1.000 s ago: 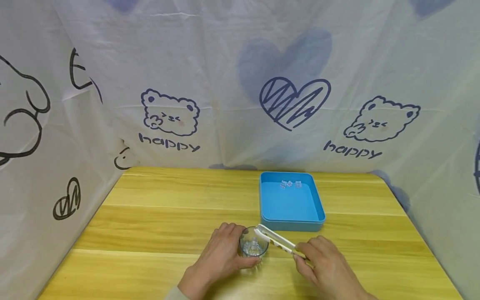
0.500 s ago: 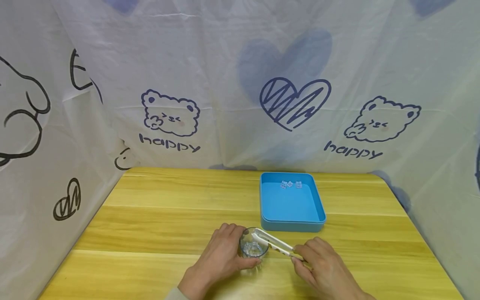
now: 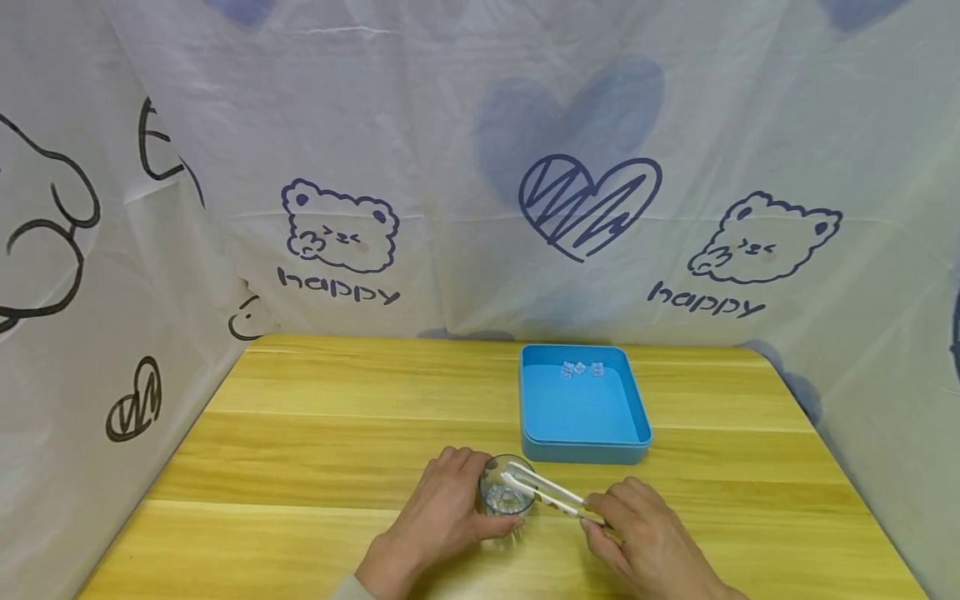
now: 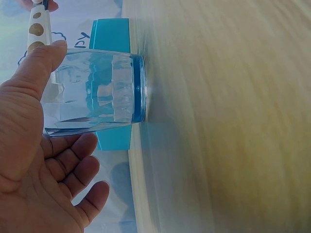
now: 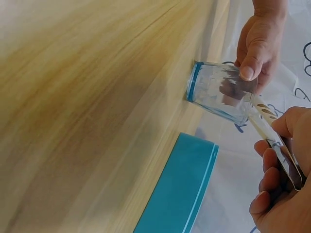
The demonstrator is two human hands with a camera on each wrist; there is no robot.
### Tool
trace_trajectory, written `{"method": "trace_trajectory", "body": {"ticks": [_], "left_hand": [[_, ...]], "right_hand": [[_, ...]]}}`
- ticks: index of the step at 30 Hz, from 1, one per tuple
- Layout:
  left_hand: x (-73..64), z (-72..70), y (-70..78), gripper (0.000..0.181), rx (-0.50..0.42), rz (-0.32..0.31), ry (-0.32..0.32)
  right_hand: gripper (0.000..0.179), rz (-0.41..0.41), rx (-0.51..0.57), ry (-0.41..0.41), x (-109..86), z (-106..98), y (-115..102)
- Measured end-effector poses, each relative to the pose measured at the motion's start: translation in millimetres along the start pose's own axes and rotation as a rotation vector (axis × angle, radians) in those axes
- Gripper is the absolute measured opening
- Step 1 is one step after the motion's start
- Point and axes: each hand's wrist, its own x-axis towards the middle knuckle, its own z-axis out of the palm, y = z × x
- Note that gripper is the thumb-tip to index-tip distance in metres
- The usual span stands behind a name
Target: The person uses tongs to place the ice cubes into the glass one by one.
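Note:
My left hand (image 3: 446, 504) holds a clear drinking glass (image 3: 506, 500), thumb on one side and fingers on the other. The glass stands upright on the table, with clear pieces at its bottom. In the right wrist view, my right hand (image 5: 289, 170) grips white tongs (image 5: 266, 114) with brown spots. The tongs (image 3: 555, 487) reach over the rim into the glass mouth, their tips spread apart and nothing visible between them. Beyond the glass, several clear cubes (image 3: 597, 369) lie at the far end of a blue box (image 3: 585, 452).
Just behind and right of the glass, the box stands close to it on the wood-patterned table (image 3: 337, 425). A printed white cloth (image 3: 450, 167) hangs behind the table and along both sides.
The tongs have shifted slightly left and down into the glass mouth, and their tips have spread. A clear piece seen higher in the glass now lies at the bottom. My left hand stayed still.

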Motion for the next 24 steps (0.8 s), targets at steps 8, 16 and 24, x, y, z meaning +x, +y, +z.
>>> {"method": "trace_trajectory", "body": {"ticks": [8, 16, 24], "left_hand": [[0.2, 1.1, -0.2, 0.076, 0.003, -0.005, -0.004], [0.5, 0.5, 0.4, 0.076, 0.011, -0.008, -0.005], [0.8, 0.2, 0.3, 0.077, 0.012, -0.014, -0.014]], "right_hand": [[0.049, 0.009, 0.003, -0.011, -0.9, -0.8, -0.2], [0.043, 0.016, 0.010, -0.017, -1.4, -0.8, -0.1], [0.026, 0.032, -0.033, -0.036, -2.6, -1.0, 0.0]]}}
